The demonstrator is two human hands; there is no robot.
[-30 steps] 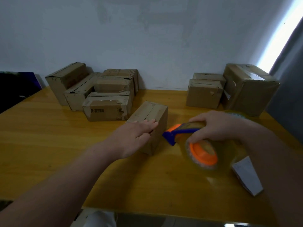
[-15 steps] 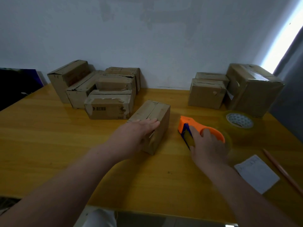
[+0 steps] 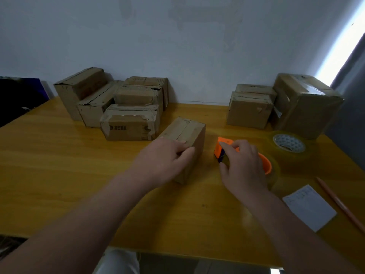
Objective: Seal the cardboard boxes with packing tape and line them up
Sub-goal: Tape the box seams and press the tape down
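The dispenser (image 3: 218, 148), aloft in our right hand (image 3: 245, 169) a second ago, is now down on the table (image 3: 59, 165). Our left hand (image 3: 162, 161) has not left the box (image 3: 185, 131).

Left fingers (image 3: 183, 150) curl over the box's near top edge and hold it steady; the thumb is hidden. Right fingers (image 3: 227, 145) wrap the dispenser's orange-and-blue nose, palm over the tape. The dispenser sits just beside the box, at its 3 o'clock, not touching it.

The box lies mid-table, angled toward 1 o'clock. A dark seam runs the length of its top, and we see no tape across it.

At 10 o'clock from the box a heap (image 3: 128, 107) of cartons rests against the wall, some showing torn old tape. At 2 o'clock stands a group (image 3: 250, 111) of three more. A spare roll (image 3: 289, 144) lies at 3 o'clock beyond the dispenser; a note (image 3: 310, 206) and a pencil (image 3: 339, 202) lie at 4 o'clock.

We judge the job to be barely begun: this box awaits its first strip, and nothing stands in a row.
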